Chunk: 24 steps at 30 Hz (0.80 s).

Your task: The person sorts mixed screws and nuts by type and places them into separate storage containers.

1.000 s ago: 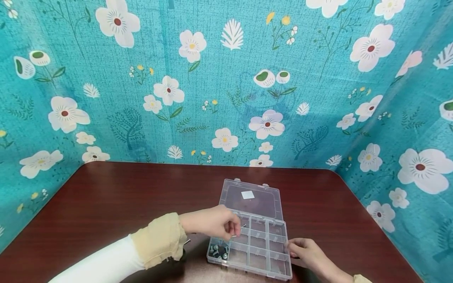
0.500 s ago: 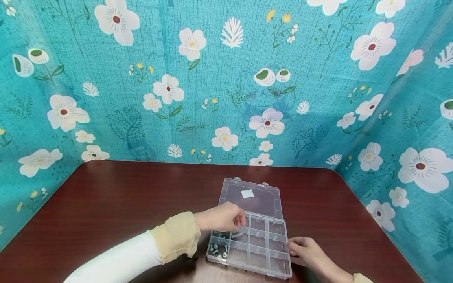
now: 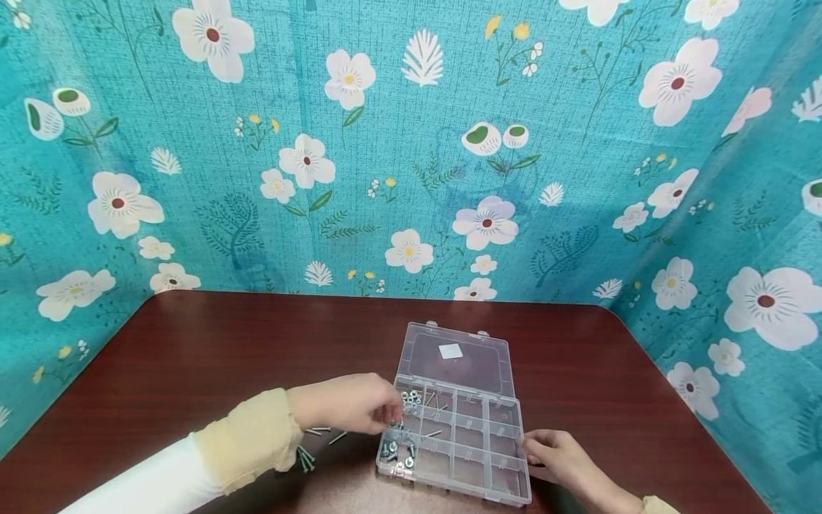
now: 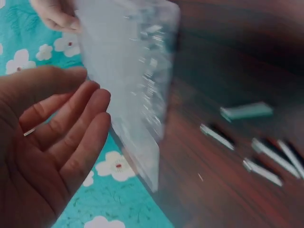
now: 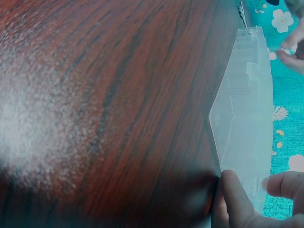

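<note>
A clear plastic compartment box (image 3: pixel 469 471) stands on the table with its lid (image 3: pixel 475 364) folded back. Short bolts (image 3: pixel 389 451) fill its front-left compartment, nuts (image 3: pixel 411 397) lie in the back-left one, and long screws (image 3: pixel 433 433) lie in the second column. Over the box's left edge is my left hand (image 3: pixel 347 403); in the left wrist view its fingers are loosely bent with nothing seen between them. My right hand (image 3: pixel 559 457) holds the box's right side, the thumb (image 5: pixel 282 184) at the top edge and a finger (image 5: pixel 232 190) against the wall.
Several loose screws (image 3: pixel 305 457) lie on the dark red wooden table (image 3: pixel 257 343) left of the box, partly behind the left sleeve (image 3: pixel 250 439). A teal floral curtain (image 3: pixel 359 178) hangs behind the table and along its sides.
My left hand has let go of a long screw in the second column and moved left to the box's edge. The right hand has stayed at the box's right side.
</note>
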Tool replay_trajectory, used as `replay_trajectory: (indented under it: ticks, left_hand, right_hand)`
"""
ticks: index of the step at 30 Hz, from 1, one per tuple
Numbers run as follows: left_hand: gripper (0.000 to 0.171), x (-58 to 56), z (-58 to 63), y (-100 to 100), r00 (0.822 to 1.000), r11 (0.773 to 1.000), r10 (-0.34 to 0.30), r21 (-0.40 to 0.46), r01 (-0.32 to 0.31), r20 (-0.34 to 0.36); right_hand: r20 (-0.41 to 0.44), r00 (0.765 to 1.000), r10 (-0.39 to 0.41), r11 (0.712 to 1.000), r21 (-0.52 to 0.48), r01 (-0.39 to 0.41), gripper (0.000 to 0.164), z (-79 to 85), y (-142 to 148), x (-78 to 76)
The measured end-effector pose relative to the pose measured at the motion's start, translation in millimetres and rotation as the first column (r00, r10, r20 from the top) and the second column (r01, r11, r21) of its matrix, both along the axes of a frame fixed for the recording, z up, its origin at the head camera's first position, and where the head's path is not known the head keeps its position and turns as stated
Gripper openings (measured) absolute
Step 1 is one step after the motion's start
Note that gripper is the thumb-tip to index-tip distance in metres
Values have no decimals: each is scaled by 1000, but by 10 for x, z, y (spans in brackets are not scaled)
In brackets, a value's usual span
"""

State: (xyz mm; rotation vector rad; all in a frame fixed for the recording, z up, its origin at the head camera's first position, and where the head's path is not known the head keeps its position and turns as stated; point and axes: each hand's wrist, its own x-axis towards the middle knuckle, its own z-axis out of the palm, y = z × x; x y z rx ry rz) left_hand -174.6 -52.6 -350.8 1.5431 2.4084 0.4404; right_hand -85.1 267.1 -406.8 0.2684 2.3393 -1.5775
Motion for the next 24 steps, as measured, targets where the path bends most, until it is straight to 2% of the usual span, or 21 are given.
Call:
replay_trajectory:
  ticks: [5, 8, 14, 17, 24]
  left_hand:
    - [15, 81, -37, -266, 992, 999, -25, -50, 20, -120]
    - [17, 102, -97, -409, 988, 997, -33, -71, 22, -152]
    - [19, 102, -204, -594, 987, 993, -46, -113, 28, -155]
    - [22, 106, -227, -656, 988, 991, -45, -131, 26, -148]
    - [22, 124, -244, -746, 982, 986, -29, -164, -2, -186]
  right_hand:
    - [5, 1000, 0, 1000, 0, 0, 42, 3, -4, -7]
    - [12, 1000, 1, 1000, 4, -1, 43, 14, -1, -6]
    - [24, 1000, -11, 1000, 4, 11, 43, 18, 1, -11]
    - [28, 1000, -13, 1000, 7, 13, 43, 16, -4, -15]
    - [37, 999, -24, 1000, 14, 24, 41, 13, -18, -27]
